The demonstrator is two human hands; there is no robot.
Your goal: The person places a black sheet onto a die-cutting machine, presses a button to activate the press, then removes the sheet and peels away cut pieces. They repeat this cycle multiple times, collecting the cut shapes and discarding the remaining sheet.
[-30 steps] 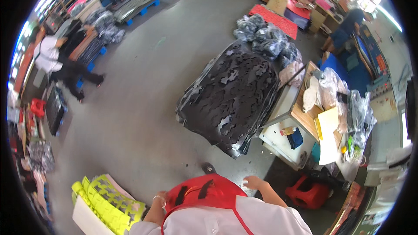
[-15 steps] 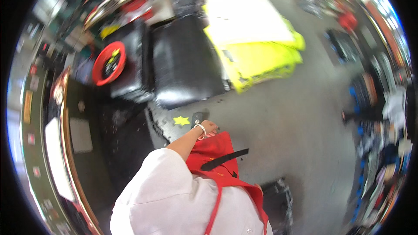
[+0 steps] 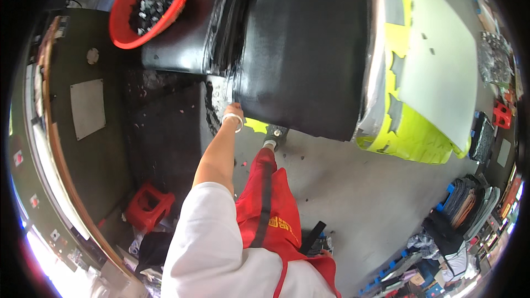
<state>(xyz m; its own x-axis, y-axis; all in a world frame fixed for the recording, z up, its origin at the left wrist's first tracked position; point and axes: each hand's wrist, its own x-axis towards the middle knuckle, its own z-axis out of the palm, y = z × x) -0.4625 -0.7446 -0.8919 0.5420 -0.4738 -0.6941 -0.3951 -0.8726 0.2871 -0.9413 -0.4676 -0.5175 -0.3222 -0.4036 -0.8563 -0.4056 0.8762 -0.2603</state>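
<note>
One yellow scrap [image 3: 255,125] lies beside the left hand [image 3: 234,112] at the black stack [image 3: 306,44], red basin [image 3: 122,25] farther left; fingers' grip unclear

A round red plastic basin [image 3: 121,26] sits at the upper left on a glossy black sheet-topped stack [image 3: 174,58], with small black and yellow-green scraps [image 3: 150,14] inside it. Just right of that stack stands a broad black rectangular sheet pile [image 3: 306,49], the person's bare left hand [image 3: 233,111] at its near left corner. Right of the pile lie bright yellow-green cut sheets [image 3: 422,139] under a pale flat board [image 3: 441,60]. A jagged yellow-green flat piece [image 3: 255,126] lies before the pile, between the hand and a dark shoe [image 3: 277,136]. A red plastic stool [image 3: 149,207] stands at the lower left, right of a dark green upright panel [image 3: 102,171]
</note>
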